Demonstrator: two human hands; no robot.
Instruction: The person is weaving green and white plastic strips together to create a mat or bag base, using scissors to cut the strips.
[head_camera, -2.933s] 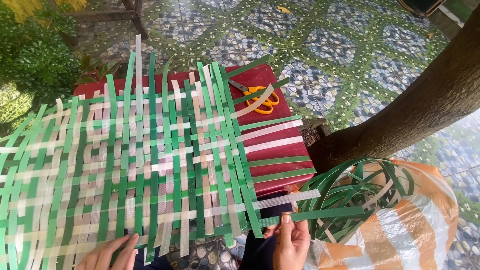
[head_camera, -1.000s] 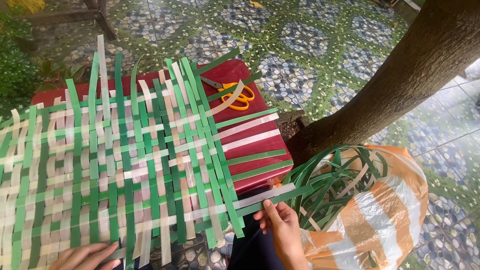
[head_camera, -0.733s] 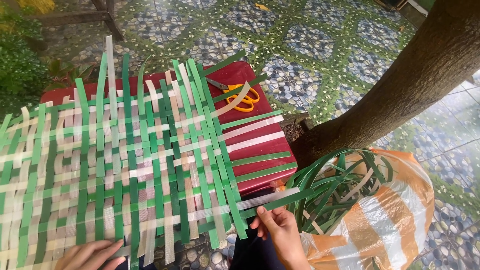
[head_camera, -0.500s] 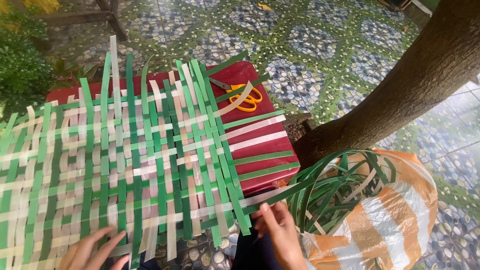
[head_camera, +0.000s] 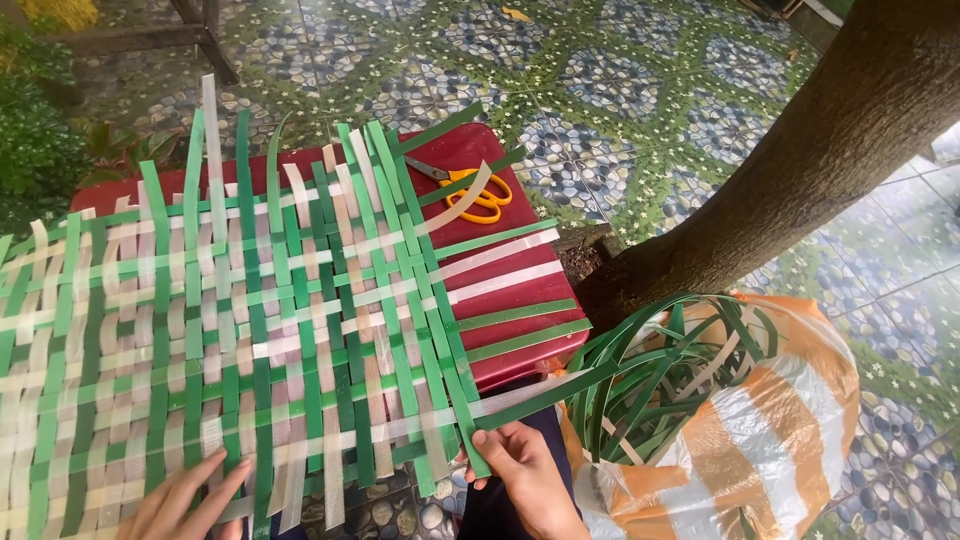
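Green strip is pinched in right hand at woven mat edge. Left hand is laid open, flat on mat.

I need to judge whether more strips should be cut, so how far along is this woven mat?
Most of the green and white mat over the red table is interlaced. In hand: the right hand holds a green strip at the near right edge; the left hand presses the weave. Left: loose ends at the edges, with spare strips in the striped bag.
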